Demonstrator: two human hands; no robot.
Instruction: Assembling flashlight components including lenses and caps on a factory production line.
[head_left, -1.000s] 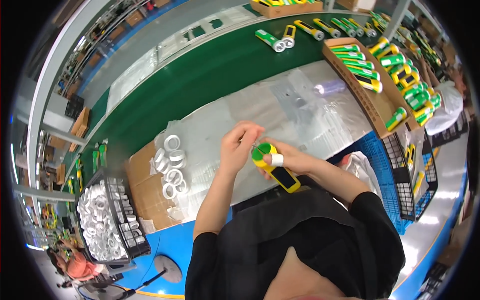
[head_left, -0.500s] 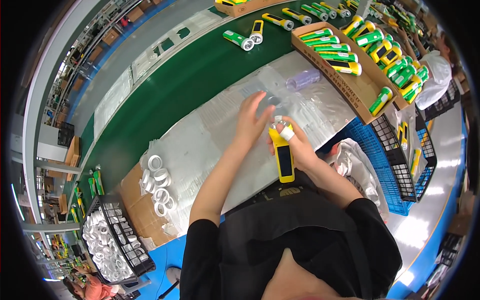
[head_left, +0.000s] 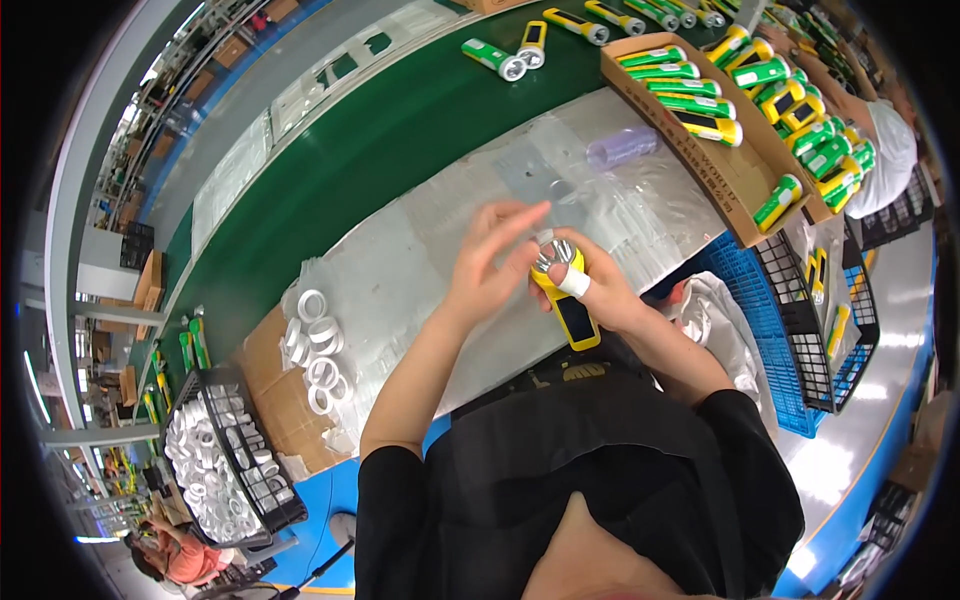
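Note:
A yellow flashlight (head_left: pixel 575 322) with a dark panel on its body is gripped by my right hand (head_left: pixel 603 282), its clear, shiny head tilted up toward me. White tape wraps my right thumb, which presses beside the flashlight's head. My left hand (head_left: pixel 488 262) is just left of that head, slightly blurred, with fingers stretched out and the thumb apart. Whether its thumb touches the head's rim, I cannot tell. Several white rings (head_left: pixel 322 332) lie at the left end of the plastic-covered work surface (head_left: pixel 400 250).
At right, a cardboard box (head_left: pixel 690 160) holds green and yellow flashlights. Clear purple-tinted cylinders (head_left: pixel 625 148) lie near it. A black crate (head_left: pixel 245 455) of white rings stands at lower left; a blue crate (head_left: pixel 765 340) is at right. More flashlights (head_left: pixel 493 58) lie on the green belt (head_left: pixel 370 180).
My left hand has moved slightly left and down beside the flashlight's head. The flashlight in my right hand has tilted, its head now facing up more. The view has shifted a little.

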